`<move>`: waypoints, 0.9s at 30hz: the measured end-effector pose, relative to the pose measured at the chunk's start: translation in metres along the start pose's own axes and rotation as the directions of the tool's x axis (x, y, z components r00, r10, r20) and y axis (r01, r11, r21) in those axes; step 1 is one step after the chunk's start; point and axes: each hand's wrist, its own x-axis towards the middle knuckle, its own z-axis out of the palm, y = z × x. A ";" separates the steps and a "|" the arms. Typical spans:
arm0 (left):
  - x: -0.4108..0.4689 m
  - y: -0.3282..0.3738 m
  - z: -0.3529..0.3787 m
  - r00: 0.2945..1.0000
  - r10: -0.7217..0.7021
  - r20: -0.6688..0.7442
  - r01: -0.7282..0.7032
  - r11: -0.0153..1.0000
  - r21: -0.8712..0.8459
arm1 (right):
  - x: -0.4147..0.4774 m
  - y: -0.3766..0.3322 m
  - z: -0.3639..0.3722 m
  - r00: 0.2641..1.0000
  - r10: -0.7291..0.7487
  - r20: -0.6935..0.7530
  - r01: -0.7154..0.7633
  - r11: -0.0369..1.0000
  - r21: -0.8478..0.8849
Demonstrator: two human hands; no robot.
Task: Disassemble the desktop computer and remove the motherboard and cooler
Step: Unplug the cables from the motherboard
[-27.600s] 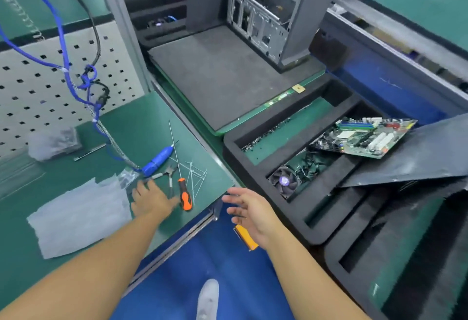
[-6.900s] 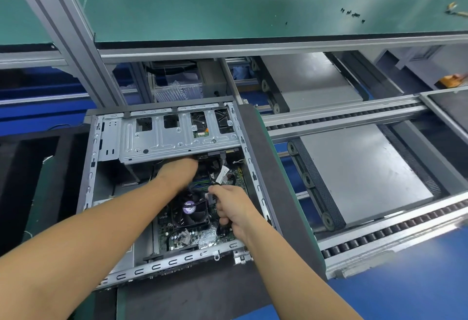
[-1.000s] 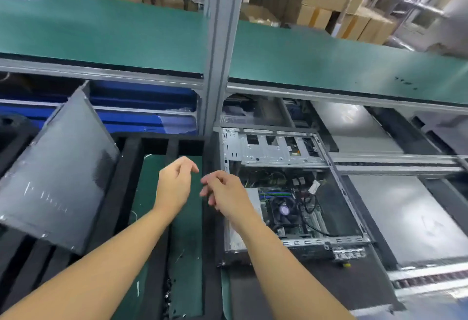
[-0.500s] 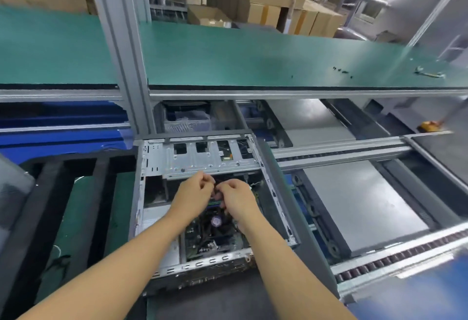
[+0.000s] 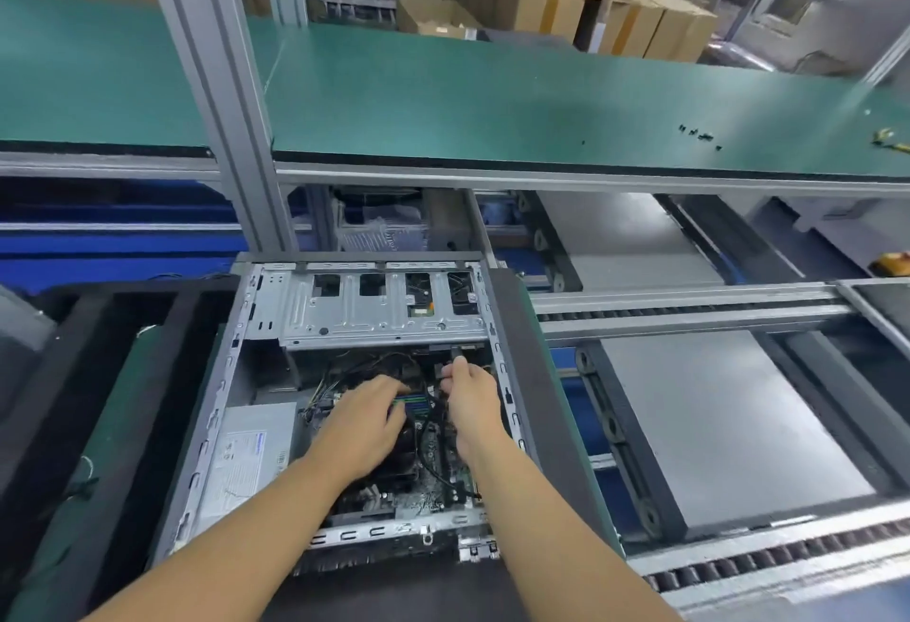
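A grey sheet-metal desktop case (image 5: 364,311) was found lying open on a dark grey foam pad (image 5: 519,375). Four rectangular cut-outs were counted in its drive cage. The green motherboard (image 5: 433,488) was seated in the case floor, beside one grey power supply box (image 5: 251,449) whose white label could not be read. The left hand (image 5: 367,417) was laid on the board with relaxed fingers, largely covering the black cooler (image 5: 404,454). A black cable (image 5: 433,424) was pinched by the right hand (image 5: 468,400).
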 end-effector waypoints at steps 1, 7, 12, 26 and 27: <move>0.000 -0.001 0.000 1.000 -0.021 0.005 0.021 1.000 -0.001 | 0.001 0.001 0.000 1.000 0.002 0.004 -0.002 1.000 0.012; 0.001 -0.003 0.001 0.997 -0.071 0.021 0.071 0.998 0.000 | -0.007 0.004 -0.005 1.000 0.005 0.011 -0.006 0.999 0.032; -0.001 -0.003 0.002 0.995 -0.104 -0.010 0.104 0.995 -0.009 | -0.026 0.010 -0.008 0.982 0.065 0.178 -0.023 0.973 -0.228; 0.002 -0.007 0.004 0.986 -0.157 -0.062 0.159 0.987 0.028 | -0.016 0.014 -0.017 0.982 0.171 0.076 -0.039 0.584 -0.811; 0.002 -0.006 0.004 0.987 -0.154 -0.056 0.156 0.987 0.034 | -0.016 0.015 -0.015 0.984 0.166 0.069 -0.041 0.580 -0.814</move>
